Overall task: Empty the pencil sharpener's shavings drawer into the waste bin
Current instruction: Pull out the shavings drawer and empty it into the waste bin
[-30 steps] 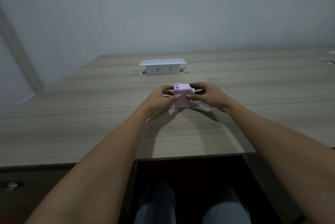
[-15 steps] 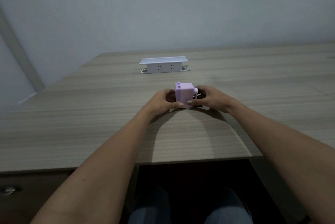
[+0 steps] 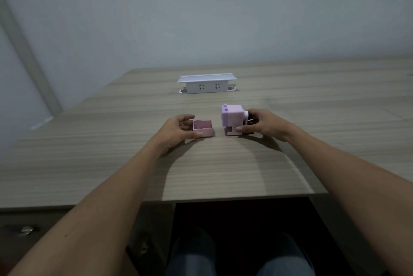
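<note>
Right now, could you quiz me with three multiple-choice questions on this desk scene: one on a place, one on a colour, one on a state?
1. Where is the drawer?
A. inside the sharpener
B. left of the sharpener, on the desk
C. on the socket box

2. What colour is the sharpener?
A. green
B. black
C. lilac

3. Is the left hand holding the drawer?
A. yes
B. no, it lies flat

Answers: 1 B, a gap separates them; 2 C, its body is pale purple; 3 A, thumb and fingers grip its sides.
</note>
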A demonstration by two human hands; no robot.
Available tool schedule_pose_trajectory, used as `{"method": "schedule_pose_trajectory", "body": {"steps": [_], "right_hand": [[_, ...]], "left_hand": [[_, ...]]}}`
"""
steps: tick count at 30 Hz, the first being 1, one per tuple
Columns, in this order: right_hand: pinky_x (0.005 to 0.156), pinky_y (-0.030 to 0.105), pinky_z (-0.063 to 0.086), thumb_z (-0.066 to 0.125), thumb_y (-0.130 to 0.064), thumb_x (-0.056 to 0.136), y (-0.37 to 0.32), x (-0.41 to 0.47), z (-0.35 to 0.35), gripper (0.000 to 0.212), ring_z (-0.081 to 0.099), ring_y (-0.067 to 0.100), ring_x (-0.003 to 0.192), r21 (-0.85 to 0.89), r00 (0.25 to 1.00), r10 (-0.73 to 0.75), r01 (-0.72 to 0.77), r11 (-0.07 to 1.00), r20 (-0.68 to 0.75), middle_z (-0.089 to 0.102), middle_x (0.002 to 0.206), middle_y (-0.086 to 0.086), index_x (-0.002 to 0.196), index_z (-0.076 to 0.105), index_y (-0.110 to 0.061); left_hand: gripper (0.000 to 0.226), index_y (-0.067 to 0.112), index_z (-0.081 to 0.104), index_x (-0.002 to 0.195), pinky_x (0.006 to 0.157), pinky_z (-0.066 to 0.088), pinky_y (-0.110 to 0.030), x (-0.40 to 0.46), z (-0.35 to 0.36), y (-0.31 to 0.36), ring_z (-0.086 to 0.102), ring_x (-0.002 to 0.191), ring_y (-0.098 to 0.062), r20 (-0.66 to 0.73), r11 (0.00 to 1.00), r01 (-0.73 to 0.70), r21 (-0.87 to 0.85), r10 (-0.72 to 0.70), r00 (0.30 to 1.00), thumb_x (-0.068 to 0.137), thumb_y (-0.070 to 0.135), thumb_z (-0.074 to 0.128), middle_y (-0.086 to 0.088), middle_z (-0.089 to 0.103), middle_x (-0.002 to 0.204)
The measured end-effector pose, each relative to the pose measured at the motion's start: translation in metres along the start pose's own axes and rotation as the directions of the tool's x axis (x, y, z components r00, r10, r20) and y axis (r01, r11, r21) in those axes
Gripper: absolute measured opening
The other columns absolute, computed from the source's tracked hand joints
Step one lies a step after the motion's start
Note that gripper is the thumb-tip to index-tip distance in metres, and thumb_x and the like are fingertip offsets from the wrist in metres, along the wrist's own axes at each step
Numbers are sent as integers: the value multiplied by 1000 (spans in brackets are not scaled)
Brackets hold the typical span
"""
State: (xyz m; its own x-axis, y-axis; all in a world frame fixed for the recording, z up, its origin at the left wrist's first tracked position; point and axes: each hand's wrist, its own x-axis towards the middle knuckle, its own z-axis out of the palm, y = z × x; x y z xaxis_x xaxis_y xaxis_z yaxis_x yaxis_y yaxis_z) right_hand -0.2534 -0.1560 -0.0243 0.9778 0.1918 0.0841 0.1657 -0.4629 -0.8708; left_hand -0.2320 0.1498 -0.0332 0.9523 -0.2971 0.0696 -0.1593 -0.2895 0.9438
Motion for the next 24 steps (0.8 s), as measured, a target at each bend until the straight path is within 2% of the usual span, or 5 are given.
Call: {"method": "schedule_pose_trajectory", "body": {"steps": [3, 8, 14, 18, 24], "right_hand": [[93, 32, 56, 88, -23, 75, -2, -2, -3, 53, 72, 22, 103, -19, 1000, 16, -16, 1000, -6, 76, 112, 9, 123, 68, -11], [100, 29, 52, 92, -34, 67, -24, -13, -16, 81, 68, 17, 114, -46, 999, -25, 23, 999, -42, 71, 125, 4, 137, 59, -10], [107, 32, 48, 89, -30, 72, -65, -37, -38, 77, 65, 15, 120, -40, 990, -89, 85, 996, -107, 68, 131, 5, 139, 59, -7], [103, 26, 49, 88, -30, 74, -85, -56, -49, 67, 66, 11, 118, -47, 986, -116, 111, 993, -123, 71, 127, 2, 132, 65, -9], [111, 46, 46, 88, -31, 72, -97, -92, -80, 54, 67, 22, 119, -37, 978, -138, 134, 990, -153, 77, 117, 1, 122, 74, -14]], "left_hand": [[79, 5, 49, 145, 93, 56, -29, -6, -13, 1, 67, 117, -26, -26, 1000, -15, 8, 15, 1000, 74, 4, 86, -15, 66, 130], [75, 5, 54, 141, 88, 57, -22, -12, -21, 27, 68, 117, -23, -37, 996, -84, 7, 85, 996, 74, 7, 87, -11, 67, 129], [68, 3, 57, 136, 85, 58, -19, -16, 0, 76, 71, 110, -20, -15, 985, -170, -42, 169, 985, 74, 4, 86, -11, 70, 125], [67, 6, 61, 132, 95, 56, -27, -12, 25, 107, 70, 114, -23, 35, 974, -220, -52, 221, 975, 71, 8, 89, -11, 72, 123], [72, 6, 59, 136, 97, 56, -29, -8, 78, 152, 71, 113, -20, 152, 954, -292, -61, 298, 942, 72, 13, 89, -8, 72, 124]]}}
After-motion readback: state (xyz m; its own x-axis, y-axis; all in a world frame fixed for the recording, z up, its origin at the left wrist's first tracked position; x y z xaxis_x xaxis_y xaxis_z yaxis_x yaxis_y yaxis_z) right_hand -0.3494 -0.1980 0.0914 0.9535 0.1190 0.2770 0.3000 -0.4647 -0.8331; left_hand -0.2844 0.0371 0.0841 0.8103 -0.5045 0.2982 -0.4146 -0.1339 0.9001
